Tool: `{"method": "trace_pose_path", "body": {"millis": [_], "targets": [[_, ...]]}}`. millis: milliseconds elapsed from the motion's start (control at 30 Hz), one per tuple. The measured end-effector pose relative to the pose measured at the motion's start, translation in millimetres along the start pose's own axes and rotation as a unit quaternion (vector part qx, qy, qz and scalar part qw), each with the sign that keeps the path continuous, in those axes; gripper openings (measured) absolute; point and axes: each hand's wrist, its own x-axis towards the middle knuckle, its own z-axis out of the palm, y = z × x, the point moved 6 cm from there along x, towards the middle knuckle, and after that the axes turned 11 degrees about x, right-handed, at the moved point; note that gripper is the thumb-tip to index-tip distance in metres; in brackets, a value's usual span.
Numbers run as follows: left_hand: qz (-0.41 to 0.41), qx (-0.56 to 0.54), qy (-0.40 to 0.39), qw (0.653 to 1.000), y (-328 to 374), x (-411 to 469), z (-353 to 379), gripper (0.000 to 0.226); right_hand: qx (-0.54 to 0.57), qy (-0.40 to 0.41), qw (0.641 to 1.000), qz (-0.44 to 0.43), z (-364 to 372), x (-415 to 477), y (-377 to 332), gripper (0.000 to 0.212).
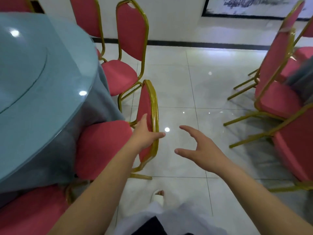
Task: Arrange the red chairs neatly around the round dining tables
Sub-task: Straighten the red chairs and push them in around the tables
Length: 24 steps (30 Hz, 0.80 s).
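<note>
A round table (30,85) with a pale blue cloth and glass top fills the left. A red chair with a gold frame (147,106) stands at its edge, seat pushed under the cloth. My left hand (144,133) rests against this chair's backrest, thumb on the outer side, fingers spread and not closed round it. My right hand (199,148) hovers open in the air to the right of the backrest, touching nothing. Another red chair (130,31) stands further along the table, and a third red chair (88,16) behind it.
Several red chairs (277,68) stand at the right by another table. One more red seat (30,216) lies at the bottom left. White tiled floor (194,85) runs between the two groups. My foot (158,195) is below the hands. A white wall is at the back.
</note>
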Motion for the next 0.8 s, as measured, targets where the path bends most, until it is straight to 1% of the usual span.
{"method": "trace_pose_path", "body": {"millis": [100,200,300,367,433,500,533,567,600,667,733,800], "targets": [[-0.037,-0.021,0.018,0.999,6,26,9,0.106,0.003,-0.021,1.000,-0.004,-9,37,4,0.086],[-0.082,0.004,0.025,0.996,2,40,27,0.111,-0.001,-0.064,0.997,-0.035,-16,82,1,0.089],[-0.109,-0.012,0.014,0.994,-1,43,34,0.115,-0.074,-0.129,0.986,-0.076,-9,134,-15,0.095],[-0.117,0.011,0.021,0.993,0,42,29,0.114,-0.140,-0.181,0.967,-0.112,2,168,-32,0.099],[-0.125,0.026,0.047,0.991,2,38,26,0.111,-0.244,-0.231,0.926,-0.171,16,196,-49,0.096],[-0.133,-0.006,0.094,0.987,5,33,29,0.102,-0.362,-0.250,0.862,-0.250,28,224,-65,0.086],[-0.143,-0.040,0.123,0.981,8,29,32,0.096,-0.400,-0.252,0.835,-0.283,32,237,-71,0.080],[-0.152,-0.067,0.157,0.973,10,25,34,0.091,-0.416,-0.249,0.819,-0.307,33,249,-77,0.073],[-0.163,-0.076,0.191,0.965,11,21,37,0.086,-0.413,-0.242,0.815,-0.326,33,260,-80,0.063],[-0.187,-0.063,0.232,0.953,14,15,45,0.080,-0.378,-0.229,0.827,-0.349,31,277,-81,0.042],[-0.200,-0.055,0.242,0.948,15,8,51,0.074,-0.351,-0.219,0.836,-0.361,31,280,-75,0.029],[-0.218,-0.036,0.233,0.947,9,-5,57,0.070,-0.338,-0.213,0.832,-0.383,31,269,-65,0.023]]}}
